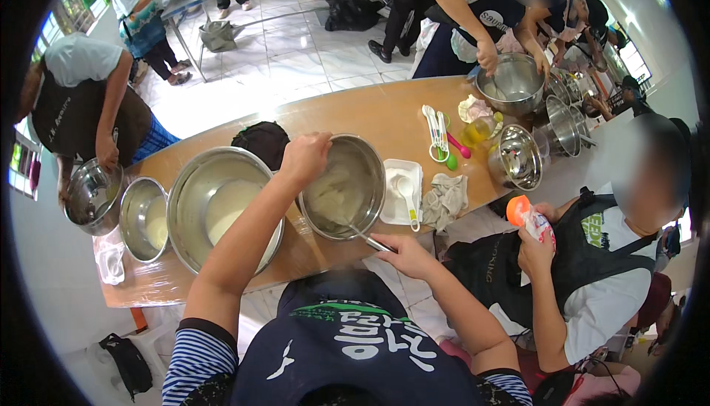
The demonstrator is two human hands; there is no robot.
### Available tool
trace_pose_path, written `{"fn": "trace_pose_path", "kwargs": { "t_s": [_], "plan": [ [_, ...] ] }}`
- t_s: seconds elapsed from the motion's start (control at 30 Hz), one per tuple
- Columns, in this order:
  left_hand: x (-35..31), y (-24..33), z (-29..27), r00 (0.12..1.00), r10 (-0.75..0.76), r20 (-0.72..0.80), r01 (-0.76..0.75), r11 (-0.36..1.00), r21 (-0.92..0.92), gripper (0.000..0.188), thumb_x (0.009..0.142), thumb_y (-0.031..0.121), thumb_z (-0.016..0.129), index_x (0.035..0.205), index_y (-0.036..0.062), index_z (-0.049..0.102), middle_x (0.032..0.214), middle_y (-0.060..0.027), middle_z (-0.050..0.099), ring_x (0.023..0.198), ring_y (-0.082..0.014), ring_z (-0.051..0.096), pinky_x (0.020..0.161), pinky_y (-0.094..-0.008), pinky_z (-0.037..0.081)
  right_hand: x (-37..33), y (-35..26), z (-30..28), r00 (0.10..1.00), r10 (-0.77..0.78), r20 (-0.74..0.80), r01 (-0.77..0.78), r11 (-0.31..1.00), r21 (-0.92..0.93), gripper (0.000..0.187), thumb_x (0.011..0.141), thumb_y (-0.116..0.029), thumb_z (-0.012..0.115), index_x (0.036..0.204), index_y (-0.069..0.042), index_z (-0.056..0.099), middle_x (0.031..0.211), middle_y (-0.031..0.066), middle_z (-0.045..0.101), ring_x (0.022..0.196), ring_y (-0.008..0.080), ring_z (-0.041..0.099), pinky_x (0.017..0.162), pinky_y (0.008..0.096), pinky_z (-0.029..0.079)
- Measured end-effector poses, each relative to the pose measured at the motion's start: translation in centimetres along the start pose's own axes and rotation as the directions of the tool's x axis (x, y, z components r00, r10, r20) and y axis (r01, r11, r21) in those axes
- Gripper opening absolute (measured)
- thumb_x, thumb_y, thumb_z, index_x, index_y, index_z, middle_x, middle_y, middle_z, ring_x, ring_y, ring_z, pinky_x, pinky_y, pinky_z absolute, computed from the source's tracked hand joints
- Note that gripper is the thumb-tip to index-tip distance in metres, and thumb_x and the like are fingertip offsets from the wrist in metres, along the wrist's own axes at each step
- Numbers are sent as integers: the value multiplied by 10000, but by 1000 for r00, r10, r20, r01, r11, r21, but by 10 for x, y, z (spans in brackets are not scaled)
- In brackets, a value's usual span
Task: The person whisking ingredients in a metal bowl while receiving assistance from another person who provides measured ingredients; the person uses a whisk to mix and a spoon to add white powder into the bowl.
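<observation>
My left hand (307,158) grips the far left rim of a steel mixing bowl (379,184), fingers bent over its edge. Pale, creamy batter (333,195) lies in the bowl, with streaks up the wall. My right hand (408,255) is closed around the metal handle of a whisk (379,242), which leans over the near rim into the batter; its head is blurred and partly covered. Left of this bowl stands a larger steel bowl (188,173) of pale batter, partly behind my left forearm. Beyond it, a smaller steel bowl (133,217) holds more batter.
On the wooden table (325,114), a white tray (390,173) with a spoon and a crumpled cloth (445,200) lie to the right. Measuring spoons (436,136) and steel bowls (515,157) sit farther right. A dark cloth bundle (262,143) is behind. People work around the table.
</observation>
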State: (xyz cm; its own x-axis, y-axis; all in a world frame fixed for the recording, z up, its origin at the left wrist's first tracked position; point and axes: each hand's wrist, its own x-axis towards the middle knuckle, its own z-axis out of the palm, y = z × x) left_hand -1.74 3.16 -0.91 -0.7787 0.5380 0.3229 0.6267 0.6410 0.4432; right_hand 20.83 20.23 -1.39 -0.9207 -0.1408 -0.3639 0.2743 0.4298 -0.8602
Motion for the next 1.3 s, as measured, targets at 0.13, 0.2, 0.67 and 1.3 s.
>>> {"fn": "trace_pose_path", "kwargs": {
  "t_s": [0.13, 0.2, 0.67, 1.3],
  "plan": [
    [-1, 1, -2, 999, -27, 21, 27, 1000, 3, 192, 802, 178, 538, 951, 80, 609, 846, -127, 611, 746, -310, 592, 650, -398, 473, 2, -3, -6, 985, -8, -173, -1, 999, -51, 417, 770, -113, 577, 1170, -23, 505, 1087, 176, 574, 1008, 282, 553, 853, 312, 420],
    [1, 1, -3, 1000, -23, 7, 23, 1000, 8, 191, 802, 180, 540, 950, 83, 609, 842, -127, 611, 745, -310, 592, 648, -398, 473, 2, 1, -1, 997, -44, -70, 38, 995, -92, 408, 769, -122, 580, 1160, -21, 514, 1093, 179, 570, 1011, 274, 553, 857, 310, 417],
    [-4, 1, -5, 1000, -6, -12, 6, 1000, -14, 179, 803, 162, 521, 931, 62, 596, 841, -138, 615, 762, -317, 589, 657, -404, 472, 12, 23, 1, 990, -86, -107, 84, 996, -27, 428, 774, -116, 581, 1188, -44, 499, 874, 103, 618, 741, 159, 559, 676, 284, 444],
    [-4, -1, -3, 999, 13, -41, -13, 1000, -2, 182, 794, 165, 547, 938, 71, 608, 823, -131, 613, 750, -312, 588, 653, -392, 466, -1, -1, 1, 995, -5, -101, -13, 983, -182, 430, 765, -142, 574, 1179, -50, 502, 1040, 189, 583, 935, 301, 576, 813, 332, 435]
  ]
}}
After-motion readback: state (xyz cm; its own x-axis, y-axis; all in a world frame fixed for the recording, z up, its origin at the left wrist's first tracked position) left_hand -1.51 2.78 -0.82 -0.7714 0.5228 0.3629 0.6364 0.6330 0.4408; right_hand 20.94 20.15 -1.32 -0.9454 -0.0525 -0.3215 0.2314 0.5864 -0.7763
